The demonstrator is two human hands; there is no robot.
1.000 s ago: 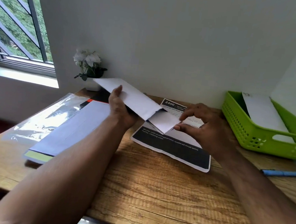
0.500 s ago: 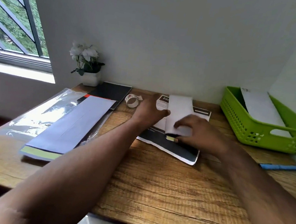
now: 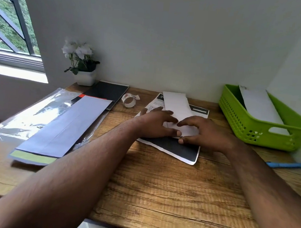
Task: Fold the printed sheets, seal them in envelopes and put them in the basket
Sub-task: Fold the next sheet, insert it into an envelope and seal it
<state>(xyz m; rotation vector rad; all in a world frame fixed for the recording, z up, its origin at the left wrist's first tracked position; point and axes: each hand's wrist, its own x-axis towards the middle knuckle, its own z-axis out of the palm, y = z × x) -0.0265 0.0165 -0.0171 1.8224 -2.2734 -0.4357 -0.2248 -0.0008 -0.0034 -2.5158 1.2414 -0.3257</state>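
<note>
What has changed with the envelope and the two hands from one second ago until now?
The white envelope came down from the air onto the printed sheet, turned lengthwise away from the person. The left hand let go of its grip; now both it and the right hand press the near end with their fingers. The green basket, tape roll and blue pen stayed in place.

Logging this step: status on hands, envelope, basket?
Left hand and right hand pressing envelope flat on printed sheet. Basket holds one envelope. Nothing blocking.
</note>
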